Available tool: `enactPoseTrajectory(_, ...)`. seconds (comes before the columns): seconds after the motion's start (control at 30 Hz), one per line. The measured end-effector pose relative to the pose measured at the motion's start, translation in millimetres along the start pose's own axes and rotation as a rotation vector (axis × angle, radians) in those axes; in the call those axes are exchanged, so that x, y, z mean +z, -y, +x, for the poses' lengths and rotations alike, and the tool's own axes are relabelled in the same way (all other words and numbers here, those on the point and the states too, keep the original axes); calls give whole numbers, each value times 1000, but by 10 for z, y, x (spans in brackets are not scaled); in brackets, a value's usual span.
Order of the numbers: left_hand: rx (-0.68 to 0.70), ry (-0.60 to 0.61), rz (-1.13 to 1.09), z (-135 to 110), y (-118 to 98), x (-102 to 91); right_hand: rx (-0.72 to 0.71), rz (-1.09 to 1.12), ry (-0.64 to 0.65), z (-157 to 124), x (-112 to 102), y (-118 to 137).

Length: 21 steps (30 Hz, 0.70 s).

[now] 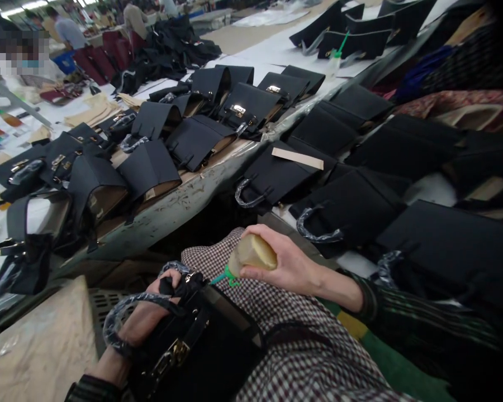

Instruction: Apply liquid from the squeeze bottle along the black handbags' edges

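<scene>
Black handbag (197, 346) in left hand (151, 307)

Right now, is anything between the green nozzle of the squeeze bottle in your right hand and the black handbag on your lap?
No, nothing visible: the green nozzle of the squeeze bottle in the right hand points at the black handbag, with only a short open gap above the checked trousers.

**Handbag factory workroom**

This is a large factory workroom. Long tabletops (167, 215) run into the distance, lined with rows of open black handbags (249, 106). Toward the far left, other people (65, 30) stand at more tables under ceiling lights (12, 11), and flat tan material pieces (93, 110) lie on the tabletop at left.
</scene>
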State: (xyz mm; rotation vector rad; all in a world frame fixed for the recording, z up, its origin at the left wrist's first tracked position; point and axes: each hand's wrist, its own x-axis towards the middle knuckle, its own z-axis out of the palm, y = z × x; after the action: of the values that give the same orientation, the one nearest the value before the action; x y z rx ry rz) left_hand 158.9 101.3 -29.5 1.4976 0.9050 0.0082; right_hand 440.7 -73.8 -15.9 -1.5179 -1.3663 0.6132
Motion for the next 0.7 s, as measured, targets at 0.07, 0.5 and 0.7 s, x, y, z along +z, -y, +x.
enactPoseTrajectory(0.07, -5, 1, -5, -9, 1, -6, -15, 14, 6, 32, 31, -38)
enactPoseTrajectory(0.5, -15, 50, -55, 14, 97, -13, -41, 7, 58, 39, 33, -99)
enactPoseTrajectory(0.7, 8, 47, -18, 14, 75, 22, -24, -56, 109, -7, -22, -102)
